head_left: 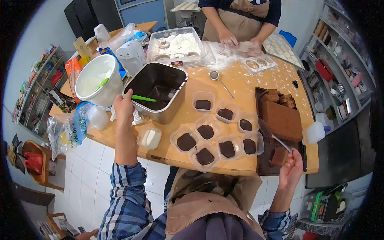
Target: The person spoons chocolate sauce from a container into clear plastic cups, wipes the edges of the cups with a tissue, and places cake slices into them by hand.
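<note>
My left hand [123, 107] is closed on the near left rim of a deep metal container [171, 111], which is smeared inside with dark chocolate. A green spatula [143, 98] leans inside it, its end close to my thumb. My right hand [291, 169] grips the handle of a ladle [281, 143], whose round bowl is over the left side of a dark tray [263, 169]. In this tray lie a large block of brown cake [282, 121] and a smaller cake piece [279, 157]. Between my hands stand several clear plastic tubs [206, 132] with dark, smooth contents.
A small tub with white blocks [151, 139] stands near the front edge. Behind are a white bucket [100, 80], a flour bin [176, 46] and a small strainer [216, 76]. Across the table, a person's hands [239, 46] handle dough. A knife [305, 158] lies right of the tray.
</note>
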Available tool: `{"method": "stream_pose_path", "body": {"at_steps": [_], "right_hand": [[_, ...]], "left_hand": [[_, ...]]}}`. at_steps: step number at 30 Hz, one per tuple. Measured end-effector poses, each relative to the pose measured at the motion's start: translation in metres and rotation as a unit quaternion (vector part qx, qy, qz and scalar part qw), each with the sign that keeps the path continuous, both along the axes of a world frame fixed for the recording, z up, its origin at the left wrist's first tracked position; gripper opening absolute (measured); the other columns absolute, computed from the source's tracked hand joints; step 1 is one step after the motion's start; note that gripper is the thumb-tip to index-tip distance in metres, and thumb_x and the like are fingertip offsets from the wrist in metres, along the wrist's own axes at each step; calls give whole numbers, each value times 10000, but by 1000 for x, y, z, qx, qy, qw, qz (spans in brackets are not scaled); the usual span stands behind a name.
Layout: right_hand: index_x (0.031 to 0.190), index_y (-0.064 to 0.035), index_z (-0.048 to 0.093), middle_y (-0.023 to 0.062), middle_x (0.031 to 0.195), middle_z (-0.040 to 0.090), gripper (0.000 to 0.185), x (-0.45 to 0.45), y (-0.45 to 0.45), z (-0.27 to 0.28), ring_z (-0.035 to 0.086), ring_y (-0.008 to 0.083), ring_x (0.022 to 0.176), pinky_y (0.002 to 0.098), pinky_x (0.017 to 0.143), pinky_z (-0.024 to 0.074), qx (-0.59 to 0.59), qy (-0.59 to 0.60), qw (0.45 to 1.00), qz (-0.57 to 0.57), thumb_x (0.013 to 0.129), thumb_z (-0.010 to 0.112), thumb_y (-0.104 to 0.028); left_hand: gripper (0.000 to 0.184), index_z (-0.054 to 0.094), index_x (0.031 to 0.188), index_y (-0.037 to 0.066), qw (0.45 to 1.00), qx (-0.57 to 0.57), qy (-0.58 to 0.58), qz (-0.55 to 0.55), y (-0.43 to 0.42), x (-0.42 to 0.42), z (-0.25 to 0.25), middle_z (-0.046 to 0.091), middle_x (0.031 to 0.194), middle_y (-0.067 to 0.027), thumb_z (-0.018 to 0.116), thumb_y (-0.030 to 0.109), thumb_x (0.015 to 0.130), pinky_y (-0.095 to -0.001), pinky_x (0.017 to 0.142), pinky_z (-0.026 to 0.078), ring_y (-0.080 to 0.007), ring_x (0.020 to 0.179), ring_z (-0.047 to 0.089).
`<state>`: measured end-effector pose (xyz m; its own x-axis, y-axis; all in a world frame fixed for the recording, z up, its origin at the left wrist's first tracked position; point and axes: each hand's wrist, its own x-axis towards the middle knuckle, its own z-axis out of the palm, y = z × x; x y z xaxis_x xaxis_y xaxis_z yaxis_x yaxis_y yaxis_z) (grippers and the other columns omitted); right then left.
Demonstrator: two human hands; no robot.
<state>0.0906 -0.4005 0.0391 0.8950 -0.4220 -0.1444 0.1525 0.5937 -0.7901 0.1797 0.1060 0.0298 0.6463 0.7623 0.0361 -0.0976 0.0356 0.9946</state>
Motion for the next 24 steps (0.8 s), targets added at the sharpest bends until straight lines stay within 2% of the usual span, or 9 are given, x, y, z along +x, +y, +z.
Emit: {"method": "stream_pose_path", "body": {"at_steps": [6,9,14,17,20,22,24], "right_hand": [[927,20,573,48,750,567,142,45,64,51,518,83,611,170,505,407,0,-45,991,123,822,574,-75],[932,28,568,62,748,570,141,67,122,68,538,110,620,206,516,439,-6,-74,982,172,817,577,-53],[966,48,559,113,775,608,169,90,219,65,600,161,600,246,528,501,-116,-110,949,273,851,550,-76],[930,45,590,125,801,624,153,101,259,43,612,151,595,246,514,496,-201,-169,906,331,853,549,-80],[814,0,604,127,740,577,110,110,277,25,610,225,640,321,541,487,-471,-326,770,281,817,567,-104],[769,-22,596,135,719,538,115,113,281,20,596,275,671,369,570,479,-614,-442,623,199,795,573,-131],[735,-33,582,139,720,513,137,108,284,20,577,311,698,401,600,470,-643,-409,603,233,787,569,-159]], "left_hand": [[319,375,673,98,1000,20,5,13,-4,-2,1,361,480,24,637,213,814,-241,314,228,-61,356,311],[250,442,736,95,999,36,-12,-3,-1,-2,-6,373,507,41,629,241,814,-229,322,218,-65,364,314],[310,410,662,74,998,59,2,18,0,-1,-9,411,577,11,646,215,805,-266,444,310,-80,511,362],[328,399,638,72,997,72,11,30,-2,-1,-7,408,579,9,647,211,801,-266,458,315,-83,527,363],[351,383,621,71,995,89,-6,41,0,2,-13,400,584,9,651,212,798,-270,468,312,-83,540,352],[357,376,621,70,995,93,-8,30,3,3,-15,389,579,11,653,213,796,-273,462,306,-82,537,342],[365,371,622,75,995,92,-5,26,4,2,-16,373,571,14,658,220,795,-279,454,294,-78,531,327]]}}
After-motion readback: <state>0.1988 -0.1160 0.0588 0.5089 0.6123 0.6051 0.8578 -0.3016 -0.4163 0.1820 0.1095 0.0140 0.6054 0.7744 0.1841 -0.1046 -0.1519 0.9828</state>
